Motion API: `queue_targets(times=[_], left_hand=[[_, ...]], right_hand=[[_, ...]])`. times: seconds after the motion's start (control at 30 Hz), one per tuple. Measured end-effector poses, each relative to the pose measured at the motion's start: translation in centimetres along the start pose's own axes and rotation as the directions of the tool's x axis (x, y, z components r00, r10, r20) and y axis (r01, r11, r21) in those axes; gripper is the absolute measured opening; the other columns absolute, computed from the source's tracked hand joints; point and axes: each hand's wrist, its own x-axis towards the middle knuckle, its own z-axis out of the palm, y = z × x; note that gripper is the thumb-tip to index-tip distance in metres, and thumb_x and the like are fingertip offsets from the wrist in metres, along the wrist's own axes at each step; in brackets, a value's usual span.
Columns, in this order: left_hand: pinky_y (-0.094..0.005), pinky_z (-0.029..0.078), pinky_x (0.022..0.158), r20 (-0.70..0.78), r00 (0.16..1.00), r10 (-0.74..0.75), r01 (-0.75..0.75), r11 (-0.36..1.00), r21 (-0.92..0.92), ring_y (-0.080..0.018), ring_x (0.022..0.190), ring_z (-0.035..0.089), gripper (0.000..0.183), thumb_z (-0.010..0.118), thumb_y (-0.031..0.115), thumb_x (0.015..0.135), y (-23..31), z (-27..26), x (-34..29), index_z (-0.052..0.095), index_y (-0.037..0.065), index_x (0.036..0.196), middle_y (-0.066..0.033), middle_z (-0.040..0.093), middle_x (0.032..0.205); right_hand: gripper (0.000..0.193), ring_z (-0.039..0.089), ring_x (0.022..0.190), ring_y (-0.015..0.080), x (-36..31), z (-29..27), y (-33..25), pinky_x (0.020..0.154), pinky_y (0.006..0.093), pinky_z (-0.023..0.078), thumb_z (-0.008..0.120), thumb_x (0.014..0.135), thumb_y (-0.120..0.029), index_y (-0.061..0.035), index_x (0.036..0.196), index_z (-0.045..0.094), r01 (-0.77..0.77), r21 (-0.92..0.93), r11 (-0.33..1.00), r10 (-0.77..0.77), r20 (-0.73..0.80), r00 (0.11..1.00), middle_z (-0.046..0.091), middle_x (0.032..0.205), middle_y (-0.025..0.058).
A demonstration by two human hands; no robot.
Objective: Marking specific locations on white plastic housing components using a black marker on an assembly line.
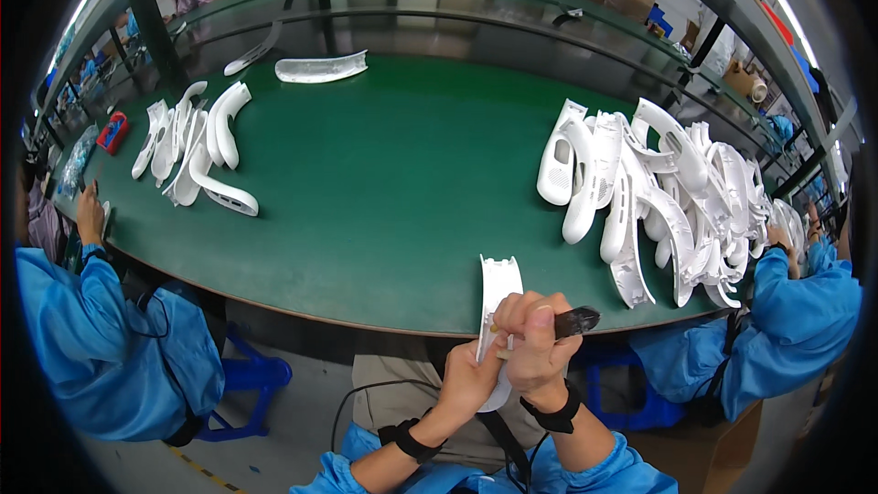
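Observation:
A curved white plastic shell [499, 285] is held in front of me at the table's near edge, its inner side with small ribs facing up. My left hand [469, 380] is closed around its lower side. In the fist of my right hand [538, 348] is a black-handled tool [577, 321], its handle sticking out to the right. The tool's working end is hidden by my fingers, close to the shell and my left fingertips. Whether it touches the shell I cannot tell. The shell's lower end shows below my hands.
Many white shells lie in a heap [681, 192] on the right of the green table [393, 192]. A smaller group [189, 146] lies at left, near a red box [112, 132]. One shell [320, 68] rests at the back. Co-workers in blue [73, 338] sit on both sides.

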Motion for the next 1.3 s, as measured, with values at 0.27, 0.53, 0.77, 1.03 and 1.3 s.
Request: queue_targets(times=[0.27, 0.53, 0.77, 1.03, 1.3], left_hand=[[-0.0269, 0.036, 0.046, 0.038, 0.992, 0.121, -0.124, 0.987, 0.103, -0.0051, 0.055, 0.041, 0.026, 0.051, 0.017, 0.093, 0.0, 0.1, -0.2, 0.059, -0.005, 0.082, -0.0039, 0.048, 0.054], [-0.0323, 0.042, 0.050, 0.020, 0.973, 0.228, -0.227, 0.953, 0.200, -0.0126, 0.054, 0.054, 0.018, 0.053, 0.012, 0.086, -1.4, -0.3, 0.5, 0.058, -0.005, 0.081, -0.0106, 0.055, 0.056], [-0.0265, 0.048, 0.050, 0.078, 0.991, -0.109, 0.116, 0.988, -0.098, -0.0133, 0.053, 0.059, 0.038, 0.051, 0.030, 0.095, 0.8, 0.0, 0.1, 0.061, -0.004, 0.080, -0.0065, 0.061, 0.064], [-0.0294, 0.053, 0.058, 0.190, 0.966, -0.178, 0.219, 0.950, -0.221, -0.0168, 0.064, 0.063, 0.040, 0.046, 0.031, 0.096, 2.9, 0.0, -0.8, 0.057, -0.007, 0.097, -0.0102, 0.062, 0.076], [-0.0369, 0.050, 0.086, 0.236, 0.967, 0.096, -0.015, 0.946, -0.323, -0.0244, 0.103, 0.057, 0.045, 0.031, 0.027, 0.099, 4.8, 2.8, -2.6, 0.028, -0.003, 0.133, -0.0165, 0.051, 0.115]], right_hand=[[0.026, 0.030, 0.048, 0.0098, 0.7, 0.8, -0.3, 0.046, 0.0268, 0.031, 0.041, 0.097, -0.018, -0.0064, 0.076, 0.034, -0.079, -0.133, 0.988, 0.072, -0.059, 0.996, 0.035, 0.055, 0.0024], [0.024, 0.031, 0.050, 0.0067, 1.5, 1.1, 0.9, 0.046, 0.0244, 0.030, 0.044, 0.096, -0.016, -0.0061, 0.077, 0.034, -0.167, -0.281, 0.945, 0.137, -0.122, 0.983, 0.035, 0.056, -0.0010], [0.026, 0.028, 0.049, 0.0082, 2.0, -0.1, -2.5, 0.045, 0.0262, 0.029, 0.040, 0.097, -0.017, -0.0094, 0.074, 0.031, -0.110, 0.295, 0.949, 0.195, -0.278, 0.940, 0.027, 0.057, -0.0018], [0.013, 0.047, 0.056, 0.0068, -8.8, -5.6, -4.7, 0.051, 0.0231, 0.040, 0.061, 0.083, -0.008, 0.0004, 0.084, 0.052, -0.458, -0.318, 0.830, 0.357, -0.328, 0.875, 0.052, 0.065, 0.0022], [0.026, 0.053, 0.063, 0.0072, -10.6, -6.2, -3.9, 0.054, 0.0229, 0.042, 0.062, 0.084, -0.016, 0.0046, 0.098, 0.056, -0.668, -0.200, 0.717, 0.614, -0.273, 0.740, 0.060, 0.079, 0.0045]])
